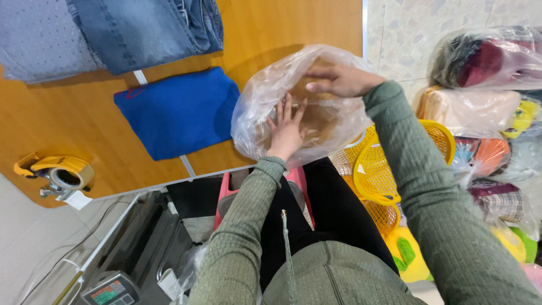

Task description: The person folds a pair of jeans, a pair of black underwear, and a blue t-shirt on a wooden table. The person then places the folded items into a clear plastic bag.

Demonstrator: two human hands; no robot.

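Left hand [287, 129] lies flat, fingers apart, on the clear bag [265, 101] at the table edge [169, 182]; right hand [339, 80] pinches its top.

Single head-worn camera, looking steeply down over wearer's lap, close above orange wooden worktop [84, 113] edge and tiled floor [406, 34].

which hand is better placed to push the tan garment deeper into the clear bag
Left, probably. The left hand is already inside the clear plastic bag, flat on the tan garment; the right hand grips the bag's top edge.
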